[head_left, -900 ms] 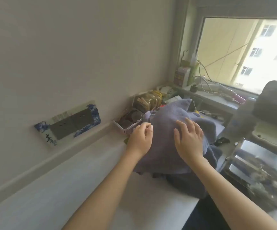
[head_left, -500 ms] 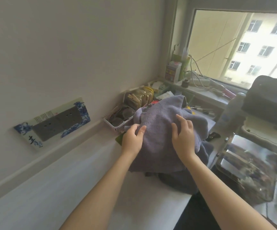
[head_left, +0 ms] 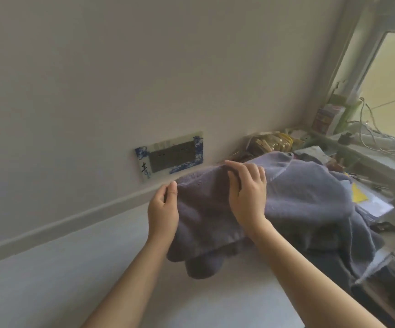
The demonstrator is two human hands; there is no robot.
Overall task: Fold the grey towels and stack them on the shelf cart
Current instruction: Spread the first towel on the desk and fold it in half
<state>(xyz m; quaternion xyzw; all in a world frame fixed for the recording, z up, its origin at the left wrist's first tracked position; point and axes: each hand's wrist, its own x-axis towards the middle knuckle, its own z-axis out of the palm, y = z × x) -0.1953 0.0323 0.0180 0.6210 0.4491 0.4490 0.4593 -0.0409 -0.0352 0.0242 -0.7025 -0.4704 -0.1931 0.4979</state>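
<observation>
A person's two hands work a grey towel (head_left: 305,204) lifted over a white desk (head_left: 49,287) beside a plain wall, the cloth bunched and unfolded. The left hand (head_left: 163,214) pinches the towel's left edge between thumb and curled fingers, while the right hand (head_left: 248,192), just to its right, lies on top of the cloth with fingers curled over the upper hem, gripping it. Between the two grips the hem runs fairly taut; below them the fabric sags in loose lobes toward the desk, and to the right of the right hand it spills in a heap over darker cloth and the desk's far end. The towel reads as soft, limp terry: light, not slippery, not fragile, and unable to hold any shape unsupported. It will likely drape and fold back on itself wherever it is not held, so the sound places to take it are the corners and the hem, spread apart to pull one edge straight before any fold. No fold looks made yet, and the shelf cart cannot be picked out with certainty. Beyond the hands, a blue-trimmed socket plate (head_left: 170,155) sits on the wall, and clutter (head_left: 272,140) crowds the corner under the window (head_left: 390,91).
</observation>
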